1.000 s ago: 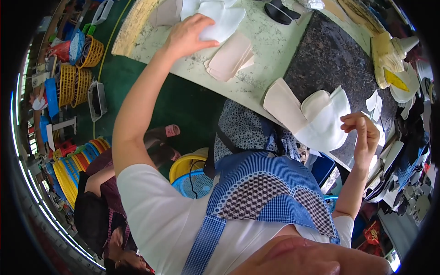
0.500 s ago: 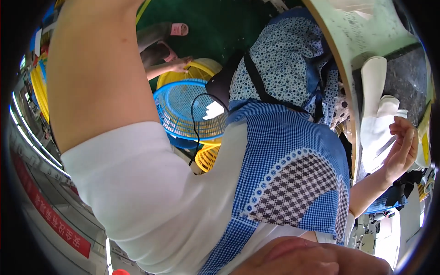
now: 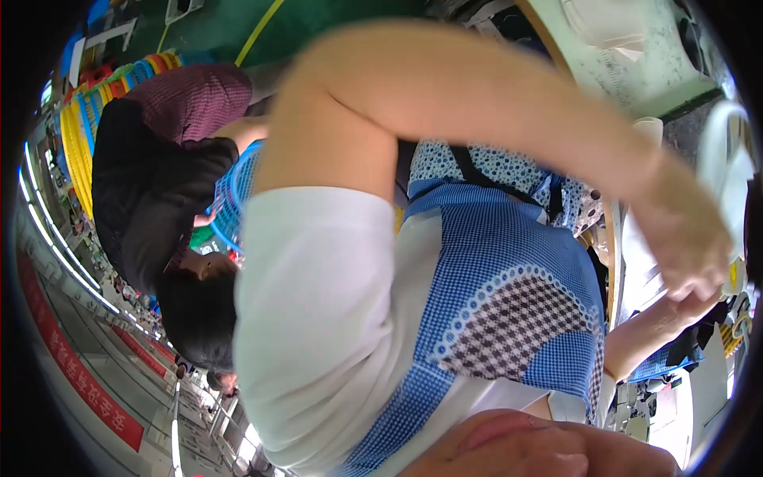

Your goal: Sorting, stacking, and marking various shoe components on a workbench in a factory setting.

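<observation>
My left hand (image 3: 687, 238) reaches across my body to the far right, slightly smeared by motion. Its fingers are bent and drawn together, meeting my right hand (image 3: 695, 306). The right hand is largely covered, so its fingers do not show clearly. Whatever lies between the fingertips is hidden. A curved white piece, perhaps cloth (image 3: 725, 151), rises just beyond my left hand; whether the hand grips it I cannot make out. Beneath the left wrist, more white material (image 3: 633, 254) lies on the worktable (image 3: 576, 40).
To the left a person in a dark top (image 3: 143, 187) bends over, hands at a blue mesh basket (image 3: 230, 195). Yellow and blue baskets (image 3: 77, 155) are stacked behind them. My blue checked apron (image 3: 509, 238) lies close to the table's curved edge.
My left arm has swung from the upper left to the right, bringing its hand against my right hand. A curved white piece now shows there. The person at left has come into view with the blue basket.
</observation>
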Demonstrator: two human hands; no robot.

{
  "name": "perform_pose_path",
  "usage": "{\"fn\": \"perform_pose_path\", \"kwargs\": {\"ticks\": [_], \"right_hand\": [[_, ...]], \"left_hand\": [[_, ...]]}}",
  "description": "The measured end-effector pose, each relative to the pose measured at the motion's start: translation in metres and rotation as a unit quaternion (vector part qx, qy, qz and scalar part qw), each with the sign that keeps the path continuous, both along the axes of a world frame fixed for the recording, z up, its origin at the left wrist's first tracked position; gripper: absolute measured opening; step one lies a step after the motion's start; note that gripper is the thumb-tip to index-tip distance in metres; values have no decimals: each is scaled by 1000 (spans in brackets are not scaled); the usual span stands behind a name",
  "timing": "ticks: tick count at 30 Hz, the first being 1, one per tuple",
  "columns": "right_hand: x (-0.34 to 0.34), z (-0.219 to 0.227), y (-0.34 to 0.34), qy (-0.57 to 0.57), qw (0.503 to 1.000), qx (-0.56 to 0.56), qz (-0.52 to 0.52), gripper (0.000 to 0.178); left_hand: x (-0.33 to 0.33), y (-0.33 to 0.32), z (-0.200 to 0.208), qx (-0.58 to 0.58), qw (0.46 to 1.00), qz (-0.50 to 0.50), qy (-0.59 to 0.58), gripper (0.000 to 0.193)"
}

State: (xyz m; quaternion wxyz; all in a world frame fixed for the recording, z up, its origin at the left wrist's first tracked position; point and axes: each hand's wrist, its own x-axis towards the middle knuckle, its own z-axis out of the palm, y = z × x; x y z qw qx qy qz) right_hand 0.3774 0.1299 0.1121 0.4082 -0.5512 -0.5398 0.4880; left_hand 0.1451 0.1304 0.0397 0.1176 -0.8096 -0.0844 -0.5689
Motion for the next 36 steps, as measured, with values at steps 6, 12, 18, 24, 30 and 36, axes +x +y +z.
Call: {"fn": "perform_pose_path", "kwargs": {"ticks": [6,12,18,24,30,36], "right_hand": [[-59,-44,-28,-119,989,-54,75,56],[-55,-67,-48,-332,893,296,70,58],[-71,-43,-53,-183,941,231,164,48],[-68,-61,-48,-288,858,298,304,48],[-74,-70,-50,-335,831,334,292,32],[-48,-84,-24,-207,903,173,335,20]], "left_hand": [[-59,-185,-7,-354,915,124,-146,13],[-111,-231,-33,-540,804,189,-164,25],[-112,-212,-25,-568,774,229,-163,17],[-113,-209,-30,-566,778,229,-149,11],[-86,-181,-35,-529,827,148,-122,28],[-91,-234,-48,-574,755,209,-240,19]]}}
